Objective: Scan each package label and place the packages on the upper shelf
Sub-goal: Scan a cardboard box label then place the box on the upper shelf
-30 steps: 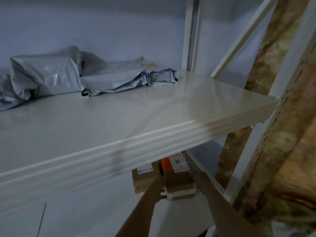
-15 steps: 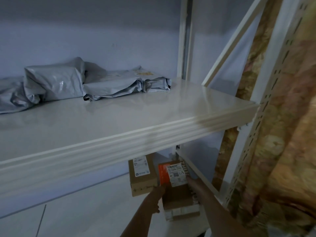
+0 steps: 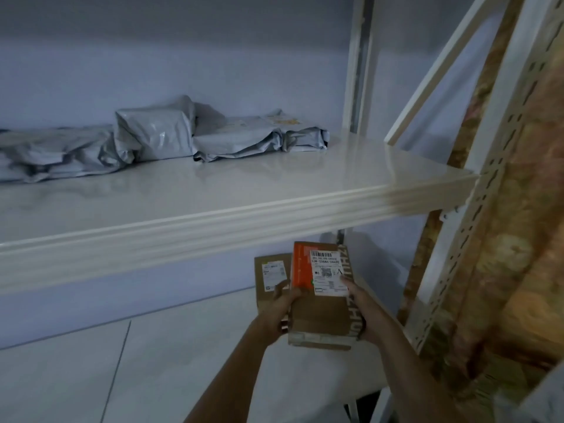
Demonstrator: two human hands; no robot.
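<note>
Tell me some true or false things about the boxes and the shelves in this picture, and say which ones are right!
1. Both hands hold the same cardboard box. True: the left hand and the right hand grip its two sides.
2. That box has no label. False: a white label with a barcode sits on top, next to an orange patch.
3. Grey plastic mailer bags lie on the upper shelf. True.
4. The held box is already on the upper shelf. False: it is below that shelf's edge.
5. A second cardboard box sits just left of the held one. True.
</note>
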